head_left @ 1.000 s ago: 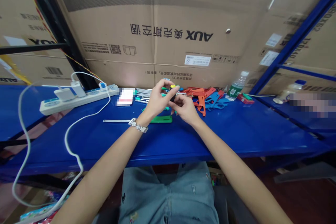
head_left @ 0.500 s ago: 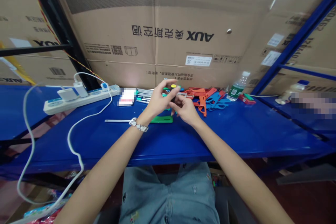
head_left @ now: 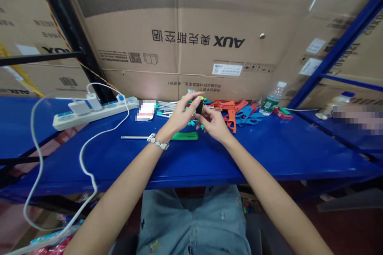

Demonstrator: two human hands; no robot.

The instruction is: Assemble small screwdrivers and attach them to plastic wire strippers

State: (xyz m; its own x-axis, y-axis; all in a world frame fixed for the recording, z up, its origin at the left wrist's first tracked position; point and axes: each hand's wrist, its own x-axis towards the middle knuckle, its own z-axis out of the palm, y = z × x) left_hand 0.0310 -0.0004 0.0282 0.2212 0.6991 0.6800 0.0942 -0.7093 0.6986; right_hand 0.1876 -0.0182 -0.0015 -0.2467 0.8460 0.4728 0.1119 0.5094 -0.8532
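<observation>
My left hand (head_left: 181, 113) curls its fingers and thumb around the black and yellow handle of a screwdriver (head_left: 200, 104), held upright above the table. My right hand (head_left: 213, 121) pinches close under that handle; its fingertips are partly hidden. A thin shaft seems to point down between the hands, its tip hard to make out. Small teal plastic pieces (head_left: 191, 123) lie just beyond and below my fingers. Nearer to me, a green plastic piece (head_left: 185, 136) rests flat with a silver rod (head_left: 134, 138) stretching to its left, partly behind my left wrist.
Silver rods (head_left: 166, 106) with teal ends lie behind my left hand. Orange gun-shaped plastic parts (head_left: 229, 113) and blue ones (head_left: 249, 116) are heaped to the right, beside a water bottle (head_left: 271, 99). A power strip (head_left: 67, 119) with a white cable stands left. Large cartons (head_left: 191, 4) back the blue table (head_left: 197, 167).
My left fingers have loosened and lifted, so more of the screwdriver's handle shows. The right hand has shifted slightly. The view has moved a little.
</observation>
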